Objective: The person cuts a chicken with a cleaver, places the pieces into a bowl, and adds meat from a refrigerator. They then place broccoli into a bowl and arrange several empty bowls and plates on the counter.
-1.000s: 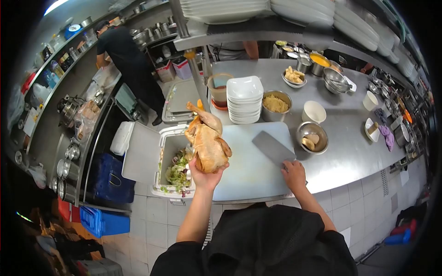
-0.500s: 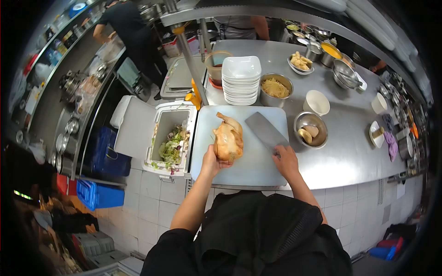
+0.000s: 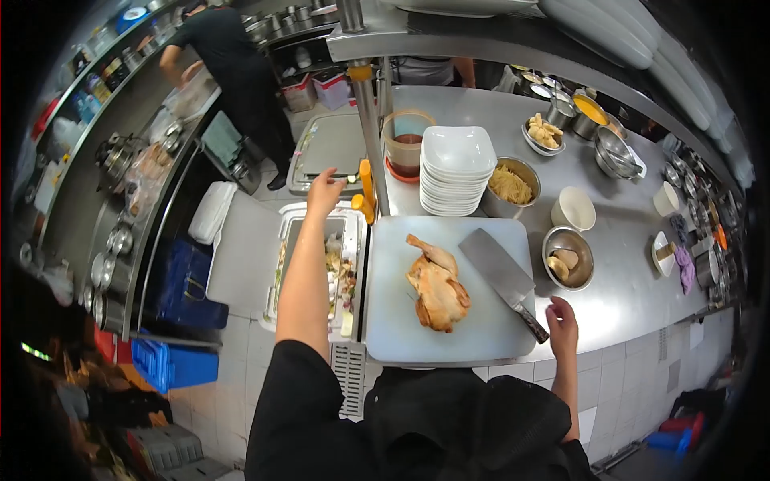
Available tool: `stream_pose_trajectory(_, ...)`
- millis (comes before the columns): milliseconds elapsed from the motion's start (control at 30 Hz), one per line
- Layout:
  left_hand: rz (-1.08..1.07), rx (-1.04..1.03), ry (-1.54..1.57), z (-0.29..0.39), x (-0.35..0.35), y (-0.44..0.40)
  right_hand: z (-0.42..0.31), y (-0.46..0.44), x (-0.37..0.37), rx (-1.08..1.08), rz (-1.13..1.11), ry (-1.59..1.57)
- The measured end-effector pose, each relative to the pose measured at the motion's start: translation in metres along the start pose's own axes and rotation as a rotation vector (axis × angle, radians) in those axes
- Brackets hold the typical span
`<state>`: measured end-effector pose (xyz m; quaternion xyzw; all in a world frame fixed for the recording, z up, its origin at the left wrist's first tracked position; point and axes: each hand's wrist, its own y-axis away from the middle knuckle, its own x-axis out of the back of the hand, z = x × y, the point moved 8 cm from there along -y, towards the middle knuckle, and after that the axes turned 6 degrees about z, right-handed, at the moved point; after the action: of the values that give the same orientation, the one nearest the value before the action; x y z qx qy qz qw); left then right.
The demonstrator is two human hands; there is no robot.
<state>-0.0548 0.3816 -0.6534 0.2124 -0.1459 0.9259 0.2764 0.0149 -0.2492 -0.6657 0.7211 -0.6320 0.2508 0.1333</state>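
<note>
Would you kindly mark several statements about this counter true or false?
The golden-brown chicken lies on the white rectangular cutting board. True.
The right hand grips the broad steel cleaver. False: the cleaver lies on the board, ungripped.
The round steel bowl holds pale pieces. True.
The stacked white square dishes stand on the board. False: they stand on the steel counter.
The left hand touches the chicken. False: it is near orange handles.

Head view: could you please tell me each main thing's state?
Chicken: browned, lying on the cutting board
Cleaver: lying flat, not held
White bin: open, food scraps inside
White dishes: stacked
Steel bowl: holds pale food pieces
White bowl: looks empty
Left hand: looks empty, near orange handles
Right hand: empty, beside the cleaver
</note>
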Motion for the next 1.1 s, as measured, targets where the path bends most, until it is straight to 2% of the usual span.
stream_pose_trajectory(67, -0.233, -0.124, -0.048, 0.001, -0.040, -0.030, 0.000, 0.013, 0.014, -0.132, 0.068, 0.023)
stream_pose_trajectory(100, -0.259, -0.132, -0.035, 0.005, -0.050, -0.040, -0.003, 0.022, 0.018, -0.163, 0.097, 0.014)
stream_pose_trajectory(167, -0.554, -0.071, -0.078, 0.007, -0.088, -0.042, -0.022, 0.038, 0.019, -0.228, 0.146, -0.019)
stream_pose_trajectory(200, -0.585, -0.074, -0.070, -0.007, -0.106, -0.055, -0.029, 0.049, 0.018, -0.280, 0.174, -0.070)
stream_pose_trajectory(267, -0.495, -0.324, -0.134, -0.033, -0.135, -0.082, -0.043, 0.063, 0.013, -0.317, 0.176, -0.067)
stream_pose_trajectory(367, -0.341, -0.413, -0.019, -0.022, -0.129, -0.098, -0.065, 0.069, 0.001, -0.267, 0.105, -0.080)
stream_pose_trajectory(433, -0.223, -0.289, 0.041, 0.010, -0.103, -0.109, -0.082, 0.064, -0.003, -0.259, 0.086, -0.061)
stream_pose_trajectory(500, -0.300, -0.270, 0.359, 0.023, -0.078, -0.139, -0.102, 0.056, -0.011, -0.238, 0.053, -0.048)
stream_pose_trajectory(567, -0.142, -0.354, 0.389, 0.072, -0.010, -0.128, -0.135, 0.045, -0.032, -0.067, -0.073, 0.014)
stream_pose_trajectory(633, -0.090, -0.473, 0.382, 0.111, 0.052, -0.093, -0.162, 0.040, -0.058, 0.042, -0.212, -0.041)
stream_pose_trajectory(700, -0.043, -0.464, 0.248, 0.137, 0.102, -0.037, -0.181, 0.039, -0.084, 0.123, -0.387, -0.029)
stream_pose_trajectory(733, 0.006, -0.653, 0.199, 0.153, 0.123, -0.003, -0.189, 0.038, -0.099, 0.123, -0.487, -0.095)
stream_pose_trajectory(767, 0.044, -0.940, 0.067, 0.192, 0.140, 0.054, -0.199, 0.039, -0.114, 0.126, -0.593, -0.161)
stream_pose_trajectory(900, -0.152, -0.934, -0.185, 0.232, 0.146, 0.195, -0.233, 0.065, -0.174, 0.033, -1.100, -0.514)
stream_pose_trajectory(967, -0.281, -0.847, -0.283, 0.221, 0.125, 0.241, -0.258, 0.083, -0.185, -0.130, -1.277, -0.721)
stream_pose_trajectory(1000, -0.293, -0.975, -0.362, 0.231, 0.112, 0.269, -0.267, 0.090, -0.186, -0.127, -1.302, -0.723)
stream_pose_trajectory(1033, -0.308, -1.155, -0.422, 0.250, 0.098, 0.299, -0.275, 0.102, -0.185, -0.311, -1.381, -0.890)
stream_pose_trajectory(1067, -0.294, -1.203, -0.418, 0.259, 0.083, 0.322, -0.280, 0.116, -0.186, -0.509, -1.450, -1.051)
stream_pose_trajectory(1100, -0.341, -1.250, -0.449, 0.262, 0.069, 0.343, -0.270, 0.121, -0.190, -0.656, -1.332, -1.112)
